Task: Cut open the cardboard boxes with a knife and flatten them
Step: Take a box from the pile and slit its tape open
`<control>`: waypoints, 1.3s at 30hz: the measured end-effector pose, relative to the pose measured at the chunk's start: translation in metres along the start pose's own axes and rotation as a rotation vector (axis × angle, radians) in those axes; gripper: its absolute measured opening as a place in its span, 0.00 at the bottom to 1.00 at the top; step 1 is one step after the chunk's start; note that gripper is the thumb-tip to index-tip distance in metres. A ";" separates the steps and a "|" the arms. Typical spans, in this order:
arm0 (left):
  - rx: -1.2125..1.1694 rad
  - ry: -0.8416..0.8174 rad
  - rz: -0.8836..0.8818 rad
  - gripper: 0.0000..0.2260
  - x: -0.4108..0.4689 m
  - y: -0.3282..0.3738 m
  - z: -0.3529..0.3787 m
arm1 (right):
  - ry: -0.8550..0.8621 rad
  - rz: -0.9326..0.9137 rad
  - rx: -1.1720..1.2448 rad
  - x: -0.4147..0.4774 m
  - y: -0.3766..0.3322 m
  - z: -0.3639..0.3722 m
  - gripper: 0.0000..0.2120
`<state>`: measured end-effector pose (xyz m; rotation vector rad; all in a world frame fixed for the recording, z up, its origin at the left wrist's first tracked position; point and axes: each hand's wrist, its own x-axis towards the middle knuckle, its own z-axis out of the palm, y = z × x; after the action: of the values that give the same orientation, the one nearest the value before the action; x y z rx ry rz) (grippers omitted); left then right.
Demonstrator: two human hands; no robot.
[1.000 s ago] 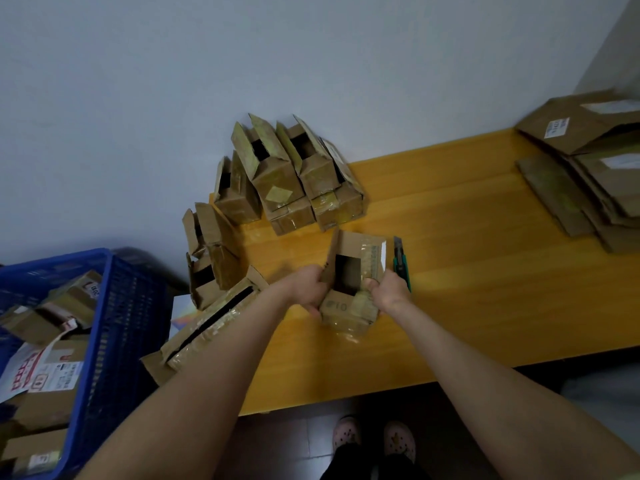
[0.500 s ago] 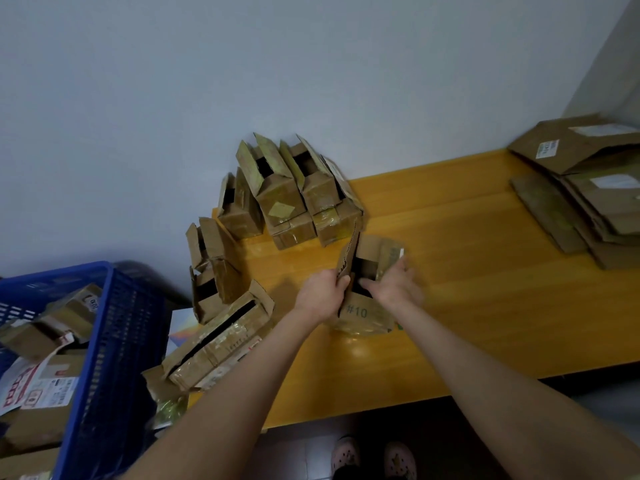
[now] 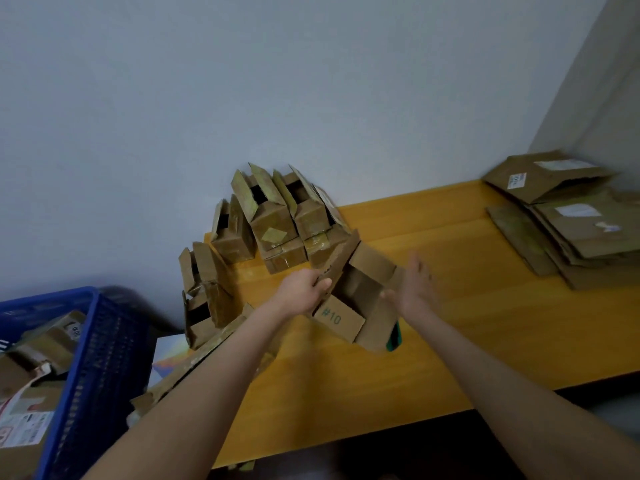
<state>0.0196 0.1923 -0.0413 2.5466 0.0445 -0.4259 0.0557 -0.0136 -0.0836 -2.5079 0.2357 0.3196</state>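
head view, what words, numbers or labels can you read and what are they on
"#10": on the near flap of the open brown cardboard box.
White labels on the flattened brown cardboard stack: too blurred to read.
Printed labels inside the blue plastic crate: too blurred to read.

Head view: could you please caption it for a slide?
Left hand grips the brown cardboard box marked #10 over the yellow wooden table; right hand open beside it.

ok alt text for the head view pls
A person's left hand grips a flap of an opened box marked #10 over a yellow table, the open right hand beside it. More boxes stand by the wall, flattened ones far right, a blue crate at left.
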 end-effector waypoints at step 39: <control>-0.672 0.563 -0.064 0.16 -0.005 0.014 -0.073 | -0.109 -0.200 1.068 -0.031 -0.040 -0.069 0.09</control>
<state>0.0374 0.2198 0.0258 1.9199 0.4055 0.2642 0.0476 -0.0182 0.0011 -1.4383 0.0698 0.1715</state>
